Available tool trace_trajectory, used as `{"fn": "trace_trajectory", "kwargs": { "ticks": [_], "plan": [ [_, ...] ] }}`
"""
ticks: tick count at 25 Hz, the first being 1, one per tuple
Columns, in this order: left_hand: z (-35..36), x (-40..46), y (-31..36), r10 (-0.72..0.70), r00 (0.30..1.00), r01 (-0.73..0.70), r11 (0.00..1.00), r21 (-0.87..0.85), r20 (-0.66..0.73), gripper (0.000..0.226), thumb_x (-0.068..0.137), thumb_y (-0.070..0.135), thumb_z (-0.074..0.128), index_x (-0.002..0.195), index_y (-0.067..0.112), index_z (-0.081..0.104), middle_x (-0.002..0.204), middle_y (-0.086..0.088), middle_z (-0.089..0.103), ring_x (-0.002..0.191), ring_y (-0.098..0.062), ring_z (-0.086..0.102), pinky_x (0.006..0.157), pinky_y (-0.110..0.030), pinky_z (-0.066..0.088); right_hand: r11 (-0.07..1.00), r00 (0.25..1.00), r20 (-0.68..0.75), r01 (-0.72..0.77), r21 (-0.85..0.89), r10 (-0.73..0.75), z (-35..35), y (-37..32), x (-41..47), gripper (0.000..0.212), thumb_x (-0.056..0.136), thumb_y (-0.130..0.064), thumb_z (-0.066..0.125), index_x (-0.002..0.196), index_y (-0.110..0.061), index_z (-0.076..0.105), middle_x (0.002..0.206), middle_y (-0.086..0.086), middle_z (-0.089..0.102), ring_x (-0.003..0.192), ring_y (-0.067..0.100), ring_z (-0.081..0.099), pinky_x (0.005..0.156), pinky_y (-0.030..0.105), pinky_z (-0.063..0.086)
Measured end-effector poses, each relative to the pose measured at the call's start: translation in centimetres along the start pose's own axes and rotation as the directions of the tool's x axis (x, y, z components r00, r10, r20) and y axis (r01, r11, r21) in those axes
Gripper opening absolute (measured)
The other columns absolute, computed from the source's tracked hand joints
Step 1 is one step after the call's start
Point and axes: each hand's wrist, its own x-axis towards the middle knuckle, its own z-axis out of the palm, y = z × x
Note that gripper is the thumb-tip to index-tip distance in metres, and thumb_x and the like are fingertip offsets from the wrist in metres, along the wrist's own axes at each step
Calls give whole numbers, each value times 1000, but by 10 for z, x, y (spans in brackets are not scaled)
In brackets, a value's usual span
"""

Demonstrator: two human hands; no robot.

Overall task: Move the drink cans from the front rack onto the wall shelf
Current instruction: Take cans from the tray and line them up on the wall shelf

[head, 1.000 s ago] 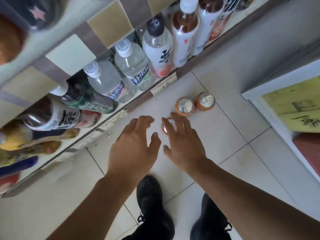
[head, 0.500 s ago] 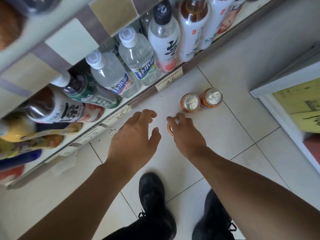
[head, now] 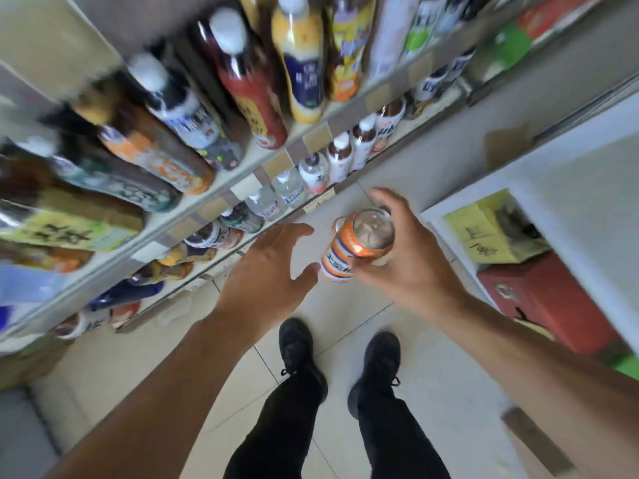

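Pale tiled floor (head: pixel 432 392), stocked shelving (head: pixel 242 188)

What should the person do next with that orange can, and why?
Probably carry the orange can up and left to a free spot on the shelf. The right hand grips it in the air, above the floor, while the left hand hangs open and holds nothing, ready to steady it.

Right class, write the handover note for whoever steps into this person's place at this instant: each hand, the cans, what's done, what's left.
Right hand: grips one orange-and-white aluminium drink can by its top, lifted well above the floor.
Left hand: open, empty, beside the can.
A second orange can peeks out behind the held one; any others are hidden.
Done: one can picked up.
Left: set it on the bottle-filled wall shelf, then fetch the rest.
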Motion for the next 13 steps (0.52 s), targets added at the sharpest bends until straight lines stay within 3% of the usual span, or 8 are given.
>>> {"fn": "trace_trajectory", "kwargs": {
  "ticks": [3, 5, 6, 8, 11, 13],
  "plan": [
    [-70, -25, 59, 86, 995, -82, 993, -88, 45, 69, 83, 32, 73, 142, 39, 38, 139, 20, 43, 123, 1, 43, 90, -2, 25, 998, 999, -19, 48, 48, -47, -79, -98, -20, 90, 67, -25, 84, 143, -34, 35, 116, -17, 58, 107, 2, 59, 93, 19, 46],
    [-121, -43, 98, 137, 989, -122, 971, -204, 63, 81, 77, 32, 79, 138, 50, 29, 134, 34, 38, 115, 18, 39, 89, 7, 21, 990, 996, -39, 90, 111, -86, -124, -161, -36, 92, 64, -28, 83, 140, -42, 35, 113, -19, 61, 106, 1, 62, 96, 32, 51],
    [-145, -51, 116, 178, 982, -152, 946, -287, 68, 82, 74, 32, 82, 136, 50, 33, 134, 36, 40, 114, 22, 40, 94, 4, 25, 981, 993, -60, 114, 156, -106, -142, -192, -44, 91, 60, -32, 82, 137, -46, 36, 112, -17, 63, 106, 5, 64, 95, 40, 53],
    [-193, -69, 150, 277, 958, -224, 879, -421, 70, 86, 69, 29, 88, 141, 38, 40, 134, 26, 53, 121, 13, 47, 104, -15, 37, 950, 983, -98, 177, 259, -156, -174, -250, -57, 87, 56, -34, 80, 133, -46, 40, 110, -9, 67, 103, 10, 67, 92, 46, 55],
    [-262, -98, 197, 372, 927, -303, 808, -505, 39, 77, 69, 21, 88, 133, 31, 47, 123, 14, 65, 116, -1, 59, 100, -25, 46, 904, 948, -143, 316, 289, -285, -213, -330, -76, 85, 60, -33, 83, 134, -36, 42, 108, -3, 71, 104, 16, 67, 88, 38, 55],
    [-300, -116, 221, 374, 925, -353, 770, -532, -73, 70, 66, 19, 89, 123, 32, 52, 113, 11, 69, 107, -5, 65, 94, -27, 52, 867, 917, -186, 396, 302, -354, -229, -377, -85, 82, 66, -25, 83, 136, -27, 41, 102, -10, 72, 99, 7, 67, 81, 23, 53]
  ]
}}
